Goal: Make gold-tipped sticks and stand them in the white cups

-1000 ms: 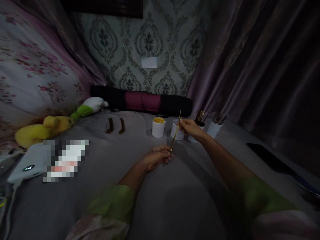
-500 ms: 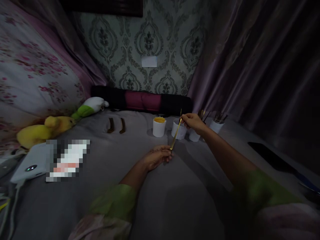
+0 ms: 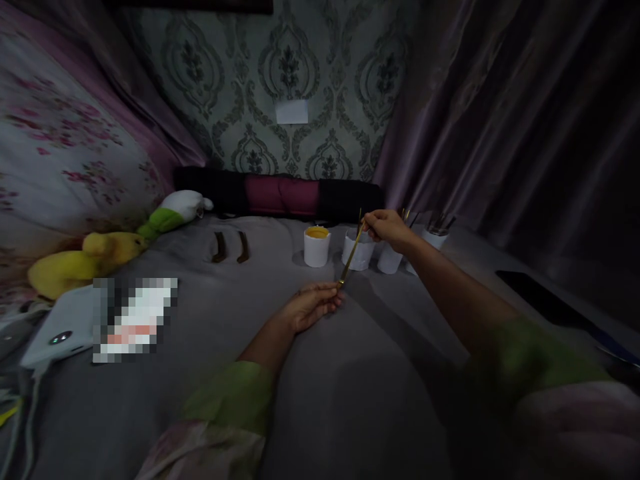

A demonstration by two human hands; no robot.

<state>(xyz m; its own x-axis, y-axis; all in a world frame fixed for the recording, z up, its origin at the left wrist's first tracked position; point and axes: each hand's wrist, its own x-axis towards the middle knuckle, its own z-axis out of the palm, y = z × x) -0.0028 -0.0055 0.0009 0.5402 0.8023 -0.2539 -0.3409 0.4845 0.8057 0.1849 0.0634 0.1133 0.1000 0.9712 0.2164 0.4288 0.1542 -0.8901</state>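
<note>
My right hand is closed in a pinch on the upper part of a thin yellow-gold paintbrush, held slanting. Its lower end meets the thumb and fingertips of my left hand, which pinch it low over the grey cloth. The brush tip is hidden by those fingers. Behind the hands stands a white cup with a yellow inside. A wider white cup sits behind the brush. Below my right hand is another white cup, and a white cup of brushes stands past the wrist.
Two dark brown curved pieces lie on the grey sheet. Plush toys, a white power bank with a cable and a blurred-out item are leftward. A dark flat device lies right. A black and maroon roll lies along the wall.
The view has tilted slightly downward. My left hand stays at the brush's lower end, its fingers a little straighter. My right hand keeps hold of the paintbrush.
</note>
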